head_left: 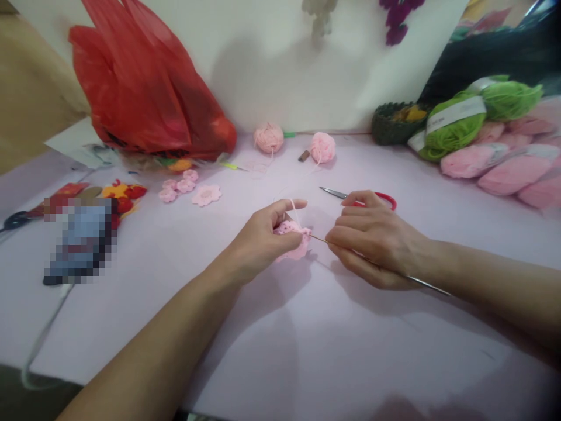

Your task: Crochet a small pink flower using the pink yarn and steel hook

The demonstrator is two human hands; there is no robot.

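Between the thumb and fingers of my left hand is a pink crochet piece, partly covered by the thumb. A strand of pink yarn loops over the raised index finger. My right hand is closed around a long thin crochet hook, whose tip end reaches the edge of the piece by the left thumb. Scissors with red handles lie just beyond my right hand, partly hidden by it. Two pink yarn balls sit farther back.
Small pink crochet flowers lie left of my hands, near a red plastic bag. A blurred phone-like device with a white cable is at left. Green yarn skeins, pink skeins and a dark basket stand back right.
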